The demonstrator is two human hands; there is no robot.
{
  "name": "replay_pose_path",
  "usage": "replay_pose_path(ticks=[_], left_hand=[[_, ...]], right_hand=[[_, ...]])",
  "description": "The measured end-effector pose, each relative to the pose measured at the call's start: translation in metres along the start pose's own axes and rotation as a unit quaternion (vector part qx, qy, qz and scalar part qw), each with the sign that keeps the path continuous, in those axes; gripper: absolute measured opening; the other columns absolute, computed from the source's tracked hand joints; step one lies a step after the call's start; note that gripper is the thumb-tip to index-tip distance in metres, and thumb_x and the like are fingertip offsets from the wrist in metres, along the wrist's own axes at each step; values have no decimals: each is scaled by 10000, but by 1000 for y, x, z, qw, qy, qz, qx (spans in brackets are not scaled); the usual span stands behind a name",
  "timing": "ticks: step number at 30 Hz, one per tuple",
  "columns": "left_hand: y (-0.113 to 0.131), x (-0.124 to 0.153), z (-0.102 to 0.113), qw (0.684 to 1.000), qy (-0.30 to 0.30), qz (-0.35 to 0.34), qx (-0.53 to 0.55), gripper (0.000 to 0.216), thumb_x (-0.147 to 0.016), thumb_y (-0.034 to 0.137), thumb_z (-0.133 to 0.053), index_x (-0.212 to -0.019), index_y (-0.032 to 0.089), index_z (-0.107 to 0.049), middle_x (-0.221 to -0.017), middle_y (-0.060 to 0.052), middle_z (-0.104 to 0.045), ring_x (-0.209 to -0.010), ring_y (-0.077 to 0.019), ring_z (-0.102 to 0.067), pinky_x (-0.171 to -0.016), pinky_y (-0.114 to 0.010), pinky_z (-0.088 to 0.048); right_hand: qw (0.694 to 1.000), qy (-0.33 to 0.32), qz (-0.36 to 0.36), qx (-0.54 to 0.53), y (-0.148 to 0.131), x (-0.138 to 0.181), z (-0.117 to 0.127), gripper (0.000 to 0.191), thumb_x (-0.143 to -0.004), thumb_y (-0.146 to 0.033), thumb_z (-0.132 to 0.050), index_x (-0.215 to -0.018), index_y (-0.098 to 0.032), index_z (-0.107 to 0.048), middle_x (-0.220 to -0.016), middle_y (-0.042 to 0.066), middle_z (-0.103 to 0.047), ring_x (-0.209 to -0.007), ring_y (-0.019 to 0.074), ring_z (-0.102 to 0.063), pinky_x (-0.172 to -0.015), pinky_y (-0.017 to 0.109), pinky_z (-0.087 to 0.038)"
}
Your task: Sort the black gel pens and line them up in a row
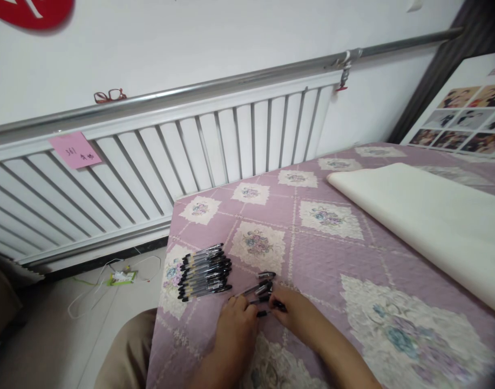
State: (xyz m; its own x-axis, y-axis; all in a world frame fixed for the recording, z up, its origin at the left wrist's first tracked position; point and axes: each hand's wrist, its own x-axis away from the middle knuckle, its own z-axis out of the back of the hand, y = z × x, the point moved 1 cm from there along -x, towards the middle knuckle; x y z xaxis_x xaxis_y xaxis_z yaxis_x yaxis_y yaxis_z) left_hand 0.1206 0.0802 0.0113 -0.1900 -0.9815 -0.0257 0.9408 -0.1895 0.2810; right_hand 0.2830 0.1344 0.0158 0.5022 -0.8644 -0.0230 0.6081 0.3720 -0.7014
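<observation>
My left hand (237, 319) is closed around a pen (263, 313), whose dark grip end and thin tip stick out to the right of the fingers. Close beside it, my right hand (291, 308) pinches a small black piece that looks like a pen cap (278, 306); the fingers partly cover it. Just beyond both hands lie several loose black caps (266, 275) and a clear-barrelled pen (251, 290), partly hidden. Left of the hands, a pile of black-capped gel pens (205, 273) lies roughly side by side, caps mostly to the right.
A purple floral cloth (312, 265) covers the surface. At the right lies a folded cream sheet (425, 216), with a photo board (458, 119) behind. A white radiator (226, 146) runs along the wall. On the floor sits a power strip (122, 277) with cables.
</observation>
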Motion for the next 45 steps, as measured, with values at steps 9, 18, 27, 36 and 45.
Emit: replay_pose_path(ticks=[9,18,27,36,45], left_hand=[[-1,0,3,1000,6,1,15,181,-810,156,-511,-896,226,-654,-933,-66,-614,-928,-239,-542,-834,-391,-447],[0,-1,-1,1000,0,7,-1,163,-814,166,-519,-877,229,-655,-936,-51,-623,-918,-244,-543,-821,-403,-451],[0,0,0,1000,12,0,-1,123,-794,191,-573,-887,226,-646,-936,-35,-618,-914,-242,-537,-815,-399,-444],[-10,18,6,994,85,-31,55,230,-787,150,-567,-980,259,-632,-963,-29,-605,-910,-211,-525,-791,-357,-445],[-75,15,23,982,189,29,-3,194,-852,187,-484,-981,210,-627,-946,-63,-590,-881,-210,-531,-788,-356,-435]], right_hand=[[1000,-11,14,7,-3,3,6,193,-675,-95,-511,-737,-226,-639,-860,38,-679,-826,223,-592,-730,316,-415],[997,70,-23,0,11,4,17,199,-736,-158,-488,-896,-197,-600,-906,52,-649,-866,216,-582,-781,329,-435],[997,49,36,37,-9,-5,1,305,-742,-47,-459,-934,-213,-628,-929,61,-574,-910,191,-539,-826,319,-430],[993,63,43,94,-24,-13,-16,348,-708,7,-481,-949,-189,-638,-934,84,-564,-913,216,-526,-837,358,-439],[985,135,68,81,-26,-13,-10,178,-788,-74,-506,-869,-181,-622,-871,68,-596,-853,212,-561,-780,355,-467]])
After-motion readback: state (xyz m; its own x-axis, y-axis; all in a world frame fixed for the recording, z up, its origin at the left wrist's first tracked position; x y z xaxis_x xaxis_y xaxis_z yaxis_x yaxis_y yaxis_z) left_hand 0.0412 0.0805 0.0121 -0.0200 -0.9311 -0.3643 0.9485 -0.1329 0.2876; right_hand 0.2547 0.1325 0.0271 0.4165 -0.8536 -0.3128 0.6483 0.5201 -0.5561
